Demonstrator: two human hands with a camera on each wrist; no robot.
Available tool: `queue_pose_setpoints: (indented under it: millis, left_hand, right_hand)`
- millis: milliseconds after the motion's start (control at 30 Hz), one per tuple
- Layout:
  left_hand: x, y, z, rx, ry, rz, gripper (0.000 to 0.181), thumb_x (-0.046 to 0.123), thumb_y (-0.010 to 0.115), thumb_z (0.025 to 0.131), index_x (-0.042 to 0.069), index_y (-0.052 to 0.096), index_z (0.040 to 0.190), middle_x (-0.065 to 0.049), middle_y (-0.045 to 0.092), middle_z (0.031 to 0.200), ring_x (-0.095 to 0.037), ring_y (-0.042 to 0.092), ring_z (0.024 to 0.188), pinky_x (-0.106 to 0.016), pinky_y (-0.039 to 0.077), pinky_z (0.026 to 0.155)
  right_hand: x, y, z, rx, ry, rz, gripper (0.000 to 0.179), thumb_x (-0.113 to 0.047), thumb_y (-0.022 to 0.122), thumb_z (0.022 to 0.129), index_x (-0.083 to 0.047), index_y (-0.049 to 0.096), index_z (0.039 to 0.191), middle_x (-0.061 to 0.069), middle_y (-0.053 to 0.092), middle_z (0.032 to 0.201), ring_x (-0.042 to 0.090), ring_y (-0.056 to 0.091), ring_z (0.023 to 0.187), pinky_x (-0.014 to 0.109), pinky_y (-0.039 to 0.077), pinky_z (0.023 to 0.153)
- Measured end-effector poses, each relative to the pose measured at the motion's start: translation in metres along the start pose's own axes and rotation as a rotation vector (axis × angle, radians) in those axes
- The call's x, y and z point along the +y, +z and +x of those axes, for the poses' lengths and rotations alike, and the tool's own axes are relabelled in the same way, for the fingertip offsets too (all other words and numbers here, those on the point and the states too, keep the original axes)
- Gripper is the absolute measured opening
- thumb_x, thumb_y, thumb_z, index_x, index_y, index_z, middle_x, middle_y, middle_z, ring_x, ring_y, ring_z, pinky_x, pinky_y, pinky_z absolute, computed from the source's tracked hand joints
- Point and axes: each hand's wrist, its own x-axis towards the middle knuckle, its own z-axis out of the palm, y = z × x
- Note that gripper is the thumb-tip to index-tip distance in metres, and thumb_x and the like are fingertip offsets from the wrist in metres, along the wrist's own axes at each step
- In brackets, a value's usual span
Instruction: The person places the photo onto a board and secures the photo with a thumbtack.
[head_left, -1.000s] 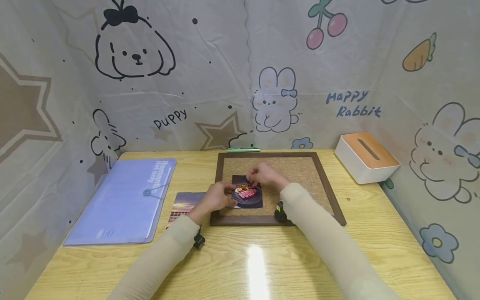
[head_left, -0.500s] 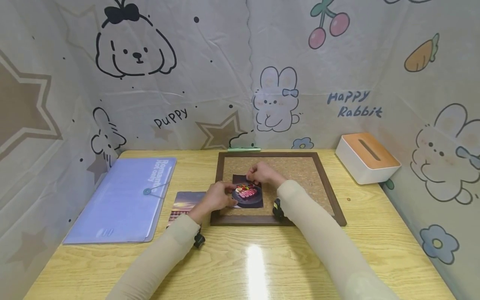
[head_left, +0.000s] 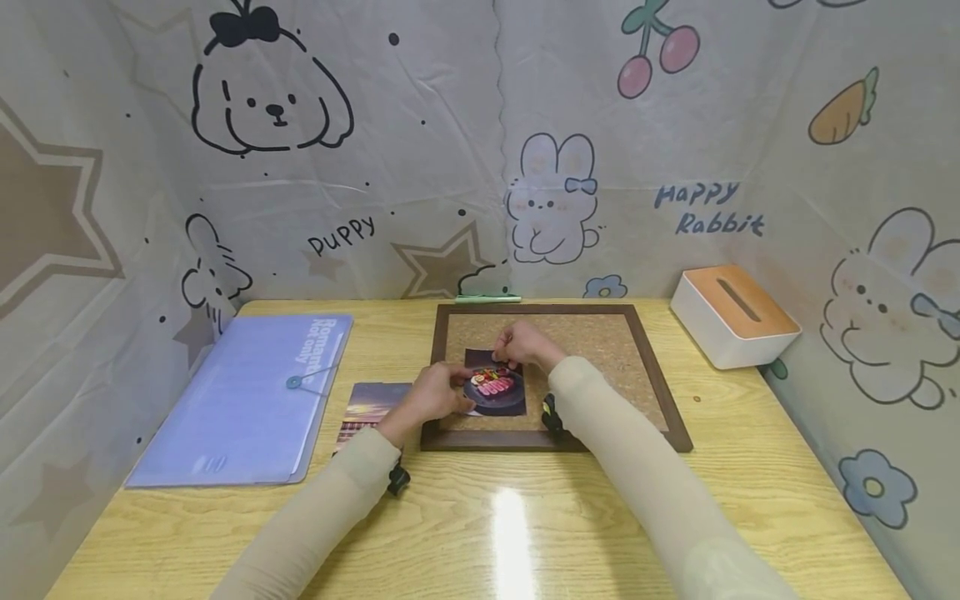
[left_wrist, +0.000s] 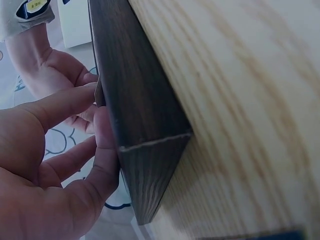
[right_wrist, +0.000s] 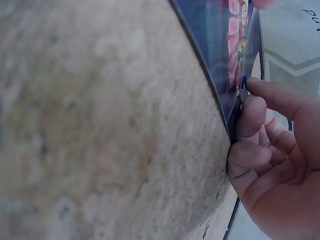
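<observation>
Head view: a food print (head_left: 497, 398) showing sliced meat on a dark plate lies on the left part of a brown-framed corkboard (head_left: 588, 358), just inside the frame's left side. Compared with a second ago, the print has kept its place, and so has the left hand (head_left: 431, 393): its thumb and forefinger are spread apart, their tips touching the print's left edge. The right hand (head_left: 525, 345) has its fingertips at the same spot near the print's top edge as before, but its wrist has swung inward, so the cuff of the right sleeve (head_left: 630, 454) and the black wrist camera (head_left: 551, 414) now sit farther left and slightly higher. Right wrist view: thumb and forefinger pinch a small blue pin-like piece (right_wrist: 244, 81) against the print; whether its tip has entered the cork cannot be told. A second print (head_left: 371, 407), with a sunset sky, lies partly under the left forearm, beside the board. Unchanged around them on the wooden table (head_left: 450, 525) are the blue document folder (head_left: 232, 408) at left, the green pen (head_left: 487, 299) behind the board, and the white tissue box (head_left: 738, 321) with its orange-brown top at right.
</observation>
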Motion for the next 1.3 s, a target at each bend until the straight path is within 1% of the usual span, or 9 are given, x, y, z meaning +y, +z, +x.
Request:
queue_pose_setpoints:
  millis: [200, 400, 600, 767, 833, 933, 1033, 1167, 1300]
  left_hand:
    - [0.000, 0.000, 0.001, 0.000, 0.019, 0.037, 0.055, 0.013, 0.087, 0.076, 0.004, 0.068, 0.127, -0.012, 0.072, 0.113, -0.024, 0.065, 0.102, -0.040, 0.054, 0.091]
    - [0.001, 0.000, 0.001, -0.001, 0.038, 0.074, 0.056, 0.014, 0.088, 0.074, 0.003, 0.068, 0.126, -0.012, 0.072, 0.110, -0.022, 0.065, 0.097, -0.039, 0.054, 0.088]
    - [0.002, -0.002, -0.001, -0.020, 0.015, 0.036, 0.057, 0.013, 0.085, 0.076, 0.002, 0.066, 0.128, -0.014, 0.071, 0.116, -0.025, 0.065, 0.104, -0.042, 0.054, 0.094]
    - [0.001, -0.004, -0.004, -0.014, 0.001, -0.008, 0.053, 0.013, 0.082, 0.080, 0.003, 0.066, 0.129, -0.015, 0.069, 0.121, -0.028, 0.064, 0.112, -0.043, 0.052, 0.099]
    - [0.000, -0.005, -0.005, -0.007, -0.005, -0.032, 0.050, 0.012, 0.081, 0.081, 0.004, 0.067, 0.128, -0.014, 0.069, 0.119, -0.027, 0.064, 0.109, -0.041, 0.054, 0.096]
    - [-0.002, -0.009, -0.007, -0.004, -0.011, -0.079, 0.046, 0.011, 0.078, 0.084, 0.005, 0.067, 0.128, -0.012, 0.070, 0.113, -0.024, 0.065, 0.103, -0.037, 0.057, 0.088]
    - [-0.004, -0.015, -0.009, 0.009, 0.007, -0.094, 0.043, 0.013, 0.076, 0.086, 0.005, 0.067, 0.128, -0.011, 0.071, 0.111, -0.023, 0.067, 0.099, -0.035, 0.058, 0.081]
    - [-0.007, -0.025, -0.014, 0.030, 0.014, -0.102, 0.042, 0.014, 0.073, 0.089, 0.005, 0.066, 0.129, -0.012, 0.071, 0.113, -0.026, 0.068, 0.100, -0.034, 0.057, 0.077]
    - [-0.011, -0.034, -0.020, 0.040, -0.003, -0.125, 0.044, 0.018, 0.071, 0.091, 0.005, 0.063, 0.132, -0.015, 0.068, 0.118, -0.028, 0.068, 0.103, -0.033, 0.057, 0.074]
  right_hand:
    - [0.003, -0.001, 0.002, -0.002, 0.015, 0.019, 0.009, -0.016, 0.072, 0.091, -0.008, 0.070, 0.089, 0.001, 0.064, 0.075, 0.011, 0.061, 0.063, 0.020, 0.044, 0.055]
    - [0.009, -0.008, -0.001, -0.047, -0.007, 0.054, 0.014, -0.018, 0.062, 0.097, -0.006, 0.070, 0.099, 0.004, 0.067, 0.081, 0.013, 0.064, 0.068, 0.023, 0.046, 0.058]
    - [0.018, -0.019, -0.012, -0.053, -0.018, 0.086, 0.014, -0.014, 0.061, 0.096, -0.004, 0.068, 0.103, 0.005, 0.066, 0.084, 0.013, 0.063, 0.069, 0.023, 0.048, 0.060]
    - [0.028, -0.031, -0.025, -0.042, -0.061, 0.112, 0.014, -0.010, 0.059, 0.095, -0.003, 0.068, 0.104, 0.006, 0.066, 0.084, 0.016, 0.063, 0.071, 0.025, 0.050, 0.062]
    - [0.034, -0.035, -0.029, -0.036, -0.074, 0.107, 0.016, -0.009, 0.058, 0.095, -0.003, 0.068, 0.106, 0.008, 0.066, 0.085, 0.017, 0.063, 0.073, 0.026, 0.051, 0.065]
    - [0.040, -0.040, -0.036, -0.020, -0.063, 0.088, 0.018, -0.010, 0.056, 0.097, -0.005, 0.067, 0.110, 0.009, 0.067, 0.089, 0.019, 0.062, 0.078, 0.028, 0.051, 0.067]
    - [0.046, -0.044, -0.043, 0.000, -0.061, 0.066, 0.019, -0.012, 0.056, 0.098, -0.007, 0.067, 0.112, 0.008, 0.067, 0.093, 0.020, 0.062, 0.081, 0.028, 0.050, 0.067]
    - [0.053, -0.050, -0.052, 0.033, -0.082, 0.055, 0.020, -0.012, 0.056, 0.097, -0.007, 0.067, 0.113, 0.009, 0.067, 0.096, 0.020, 0.061, 0.084, 0.027, 0.050, 0.068]
    - [0.059, -0.057, -0.061, 0.050, -0.093, 0.056, 0.021, -0.015, 0.057, 0.098, -0.007, 0.067, 0.115, 0.010, 0.067, 0.099, 0.021, 0.062, 0.086, 0.029, 0.051, 0.067]
